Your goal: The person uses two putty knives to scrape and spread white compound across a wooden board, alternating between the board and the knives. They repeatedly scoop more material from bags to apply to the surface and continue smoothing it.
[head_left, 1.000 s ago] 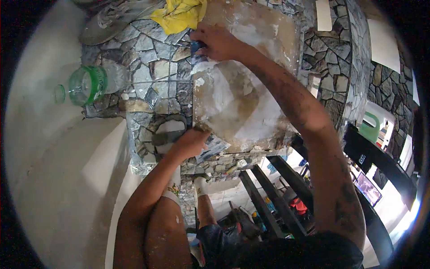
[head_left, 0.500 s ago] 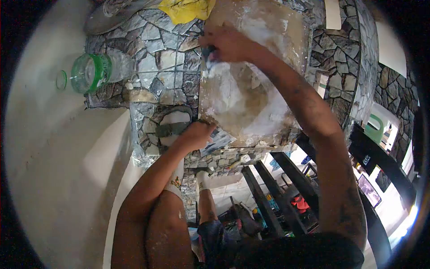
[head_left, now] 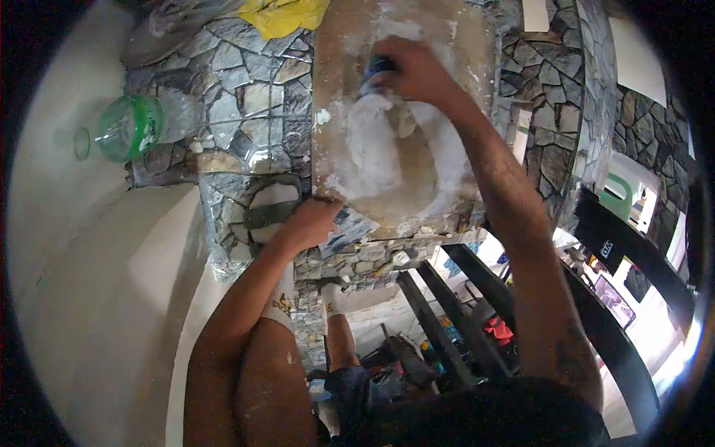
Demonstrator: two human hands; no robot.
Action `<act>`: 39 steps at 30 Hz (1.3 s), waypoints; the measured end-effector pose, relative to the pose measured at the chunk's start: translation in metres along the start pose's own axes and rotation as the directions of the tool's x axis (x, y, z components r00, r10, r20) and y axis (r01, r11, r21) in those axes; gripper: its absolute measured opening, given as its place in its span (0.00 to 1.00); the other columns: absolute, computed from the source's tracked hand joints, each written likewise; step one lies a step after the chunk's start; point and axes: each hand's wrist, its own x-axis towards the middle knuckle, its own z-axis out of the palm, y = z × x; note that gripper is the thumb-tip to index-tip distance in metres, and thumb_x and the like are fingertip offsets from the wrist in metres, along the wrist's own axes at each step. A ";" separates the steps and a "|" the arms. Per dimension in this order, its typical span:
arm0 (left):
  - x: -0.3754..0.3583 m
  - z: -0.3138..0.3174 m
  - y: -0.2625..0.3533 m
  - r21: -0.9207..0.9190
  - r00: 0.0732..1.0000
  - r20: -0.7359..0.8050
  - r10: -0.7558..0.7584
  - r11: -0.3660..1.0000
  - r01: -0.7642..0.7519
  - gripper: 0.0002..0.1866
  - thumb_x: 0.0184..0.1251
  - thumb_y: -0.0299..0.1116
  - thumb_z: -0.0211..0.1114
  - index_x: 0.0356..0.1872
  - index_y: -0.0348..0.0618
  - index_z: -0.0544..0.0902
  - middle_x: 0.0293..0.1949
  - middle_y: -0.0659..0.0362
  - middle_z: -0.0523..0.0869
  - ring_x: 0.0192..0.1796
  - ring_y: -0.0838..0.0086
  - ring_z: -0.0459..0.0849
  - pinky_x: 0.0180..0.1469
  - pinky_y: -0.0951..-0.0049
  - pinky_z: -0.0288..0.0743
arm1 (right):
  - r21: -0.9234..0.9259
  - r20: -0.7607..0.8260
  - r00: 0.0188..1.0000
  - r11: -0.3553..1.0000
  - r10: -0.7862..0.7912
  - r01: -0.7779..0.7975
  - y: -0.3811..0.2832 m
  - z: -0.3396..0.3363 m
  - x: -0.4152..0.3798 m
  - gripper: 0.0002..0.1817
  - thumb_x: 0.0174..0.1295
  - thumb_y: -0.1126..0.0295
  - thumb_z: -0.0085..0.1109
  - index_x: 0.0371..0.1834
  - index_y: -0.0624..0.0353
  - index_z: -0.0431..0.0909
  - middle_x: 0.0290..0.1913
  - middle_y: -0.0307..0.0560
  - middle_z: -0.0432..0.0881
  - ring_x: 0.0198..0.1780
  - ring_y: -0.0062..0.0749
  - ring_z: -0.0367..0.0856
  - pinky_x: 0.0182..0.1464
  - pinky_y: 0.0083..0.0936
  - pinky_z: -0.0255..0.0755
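Note:
A brown board [head_left: 328, 141], smeared with white, powdery material, lies on the stone-patterned surface. My right hand [head_left: 417, 71] is closed around a small dark-blue object [head_left: 379, 65], blurred and partly hidden by the fingers, over the upper part of the board. I cannot tell its kind. At the board's near left corner, my left hand [head_left: 313, 223] pinches the edge of a flat grey stone-patterned piece [head_left: 350, 231]. A sandal [head_left: 272, 205] with a dark strap rests just left of that hand.
On the left lies a clear plastic bottle [head_left: 134, 128] with a green band. A yellow cloth [head_left: 287, 16] is at the top. Dark slats [head_left: 477, 279] of a railing or stair stand at the lower right, with cluttered things below. A pale wall rises on the left.
My right hand has moved right and slightly up across the board with the dark-blue object. The left hand keeps its place at the corner. The whole view has shifted slightly.

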 end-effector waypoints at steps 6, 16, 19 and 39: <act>-0.002 -0.015 0.015 -0.015 0.994 -0.084 0.072 0.997 -0.073 0.25 0.51 0.27 0.67 0.51 0.32 0.72 0.33 0.42 0.83 0.39 0.48 0.83 0.42 0.54 0.77 | 0.230 -0.410 0.591 0.705 0.695 -0.671 0.141 0.016 -0.135 0.20 0.55 0.57 0.67 0.41 0.64 0.79 0.33 0.48 0.84 0.34 0.33 0.80 0.38 0.30 0.73; 0.000 -0.011 0.010 0.037 1.000 0.008 -0.007 0.999 0.006 0.28 0.52 0.31 0.67 0.56 0.36 0.71 0.43 0.43 0.83 0.45 0.50 0.83 0.48 0.54 0.77 | 0.031 -0.373 0.676 0.737 0.635 -0.675 0.051 0.086 -0.121 0.28 0.55 0.51 0.63 0.51 0.61 0.73 0.41 0.58 0.81 0.43 0.56 0.79 0.45 0.38 0.73; -0.002 -0.010 0.007 0.122 0.997 -0.029 0.067 0.990 -0.063 0.31 0.52 0.32 0.67 0.59 0.37 0.69 0.42 0.43 0.83 0.43 0.49 0.83 0.45 0.54 0.78 | 0.212 -0.260 0.617 0.667 0.743 -0.715 0.048 0.062 -0.116 0.30 0.57 0.49 0.62 0.56 0.59 0.72 0.55 0.57 0.76 0.55 0.53 0.76 0.53 0.45 0.72; -0.004 -0.014 0.014 0.027 0.996 -0.087 0.033 0.999 -0.030 0.23 0.55 0.32 0.68 0.51 0.36 0.73 0.42 0.39 0.82 0.48 0.46 0.80 0.48 0.54 0.74 | 0.081 -0.336 0.746 0.807 0.575 -0.585 0.101 0.022 -0.064 0.24 0.52 0.54 0.66 0.48 0.55 0.74 0.44 0.55 0.77 0.48 0.52 0.78 0.49 0.43 0.72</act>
